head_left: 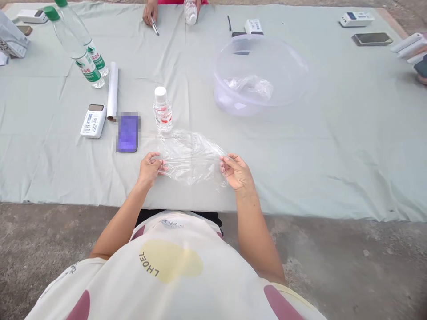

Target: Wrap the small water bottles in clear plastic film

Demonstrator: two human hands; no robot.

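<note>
A clear plastic film (191, 162), thin and crinkled like a bag or cling wrap, stretches between my two hands just above the near part of the table. My left hand (151, 169) pinches its left side between thumb and fingers. On the opposite side my right hand (236, 171) grips the film in the same way. Right behind the film stands a small water bottle (163, 111) with a white cap and red print, upright. To the left of my left hand lies a phone (128, 132) with a purple, blurred screen.
Back right stands a translucent basin (230, 100) holding crumpled clear plastic (250, 86). Left are a white power bank (93, 121), a rolled white tube (113, 91) and two tall green-capped bottles (87, 66). Across the table, another person's hand (150, 12) holds a pen-like object.
</note>
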